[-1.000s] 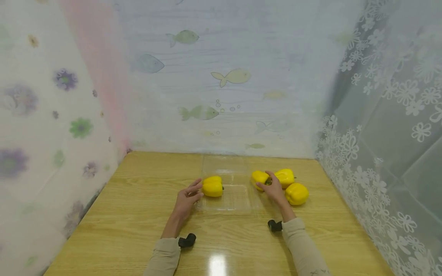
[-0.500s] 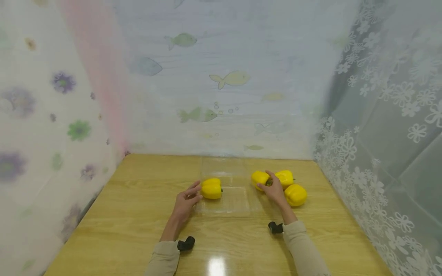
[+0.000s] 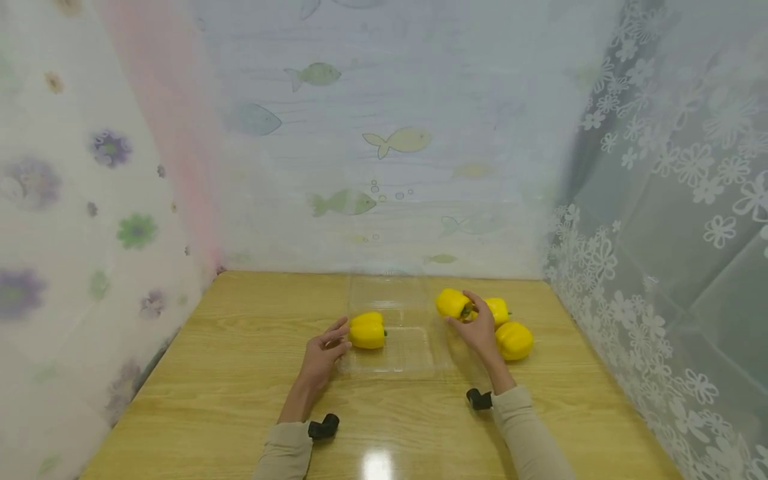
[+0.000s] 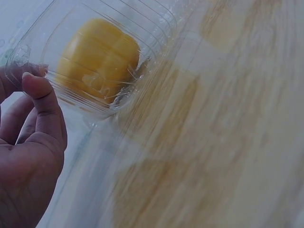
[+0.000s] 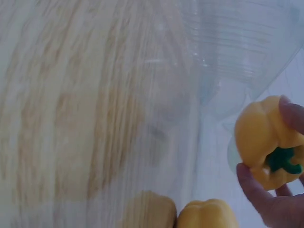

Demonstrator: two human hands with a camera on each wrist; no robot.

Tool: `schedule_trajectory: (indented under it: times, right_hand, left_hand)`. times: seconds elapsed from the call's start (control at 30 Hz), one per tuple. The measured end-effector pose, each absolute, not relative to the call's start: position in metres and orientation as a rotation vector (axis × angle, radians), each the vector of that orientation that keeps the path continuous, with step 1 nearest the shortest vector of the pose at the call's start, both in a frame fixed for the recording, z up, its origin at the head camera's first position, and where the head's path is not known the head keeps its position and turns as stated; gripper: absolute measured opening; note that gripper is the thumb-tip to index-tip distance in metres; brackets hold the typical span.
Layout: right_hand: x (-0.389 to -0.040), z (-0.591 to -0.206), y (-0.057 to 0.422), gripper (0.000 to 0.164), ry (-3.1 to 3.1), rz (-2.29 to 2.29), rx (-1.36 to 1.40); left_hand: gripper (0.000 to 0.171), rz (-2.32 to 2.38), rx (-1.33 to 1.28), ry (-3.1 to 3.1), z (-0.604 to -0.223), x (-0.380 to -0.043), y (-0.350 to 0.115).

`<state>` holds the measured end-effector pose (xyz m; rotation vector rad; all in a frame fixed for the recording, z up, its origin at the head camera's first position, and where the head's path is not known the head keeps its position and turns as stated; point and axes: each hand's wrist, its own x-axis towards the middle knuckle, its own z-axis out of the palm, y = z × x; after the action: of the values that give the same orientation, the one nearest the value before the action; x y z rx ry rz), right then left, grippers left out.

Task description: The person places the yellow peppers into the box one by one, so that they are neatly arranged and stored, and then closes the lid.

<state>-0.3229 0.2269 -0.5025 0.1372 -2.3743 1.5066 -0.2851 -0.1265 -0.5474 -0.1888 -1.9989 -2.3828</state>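
A clear plastic container (image 3: 408,368) lies opened out on the wooden table, its lid (image 3: 387,290) folded back toward the wall. One yellow bell pepper (image 3: 367,331) rests on its side in the container's left part. My left hand (image 3: 323,357) pinches the container's left rim between thumb and finger, plainest in the left wrist view. To the right of the container, my right hand (image 3: 480,331) grips another yellow bell pepper (image 3: 452,303) by its stem end, raised off the table. In the right wrist view the held pepper (image 5: 261,128) shows its green stem between thumb and fingers.
Two more yellow bell peppers, a rear one (image 3: 499,311) and a front one (image 3: 514,341), lie on the table (image 3: 240,373) beside my right hand. A fish-print curtain (image 3: 396,167) hangs behind the table, with patterned sheets at both sides.
My right hand has lifted its bell pepper slightly off the table. The left hand stays at the container's rim, and the view has tilted up a little.
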Motion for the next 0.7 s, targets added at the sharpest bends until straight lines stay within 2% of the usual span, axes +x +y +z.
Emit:
schedule_trajectory:
  times: [0.27, 0.5, 0.7]
  right_hand:
    - [-0.306, -0.474, 0.216, 0.072, -2.263, 1.63, 0.193]
    - [-0.324, -0.505, 0.227, 0.07, -2.191, 1.629, 0.235]
    - [-0.325, -0.515, 0.229, 0.072, -2.135, 1.755, 0.366]
  left_hand:
    - [0.038, -2.368, -0.207, -1.999, -0.544, -0.285, -0.128]
    - [0.038, -2.346, -0.199, -2.027, -0.545, -0.287, -0.127]
    - [0.039, -2.38, -0.181, -2.021, -0.548, -0.285, -0.128]
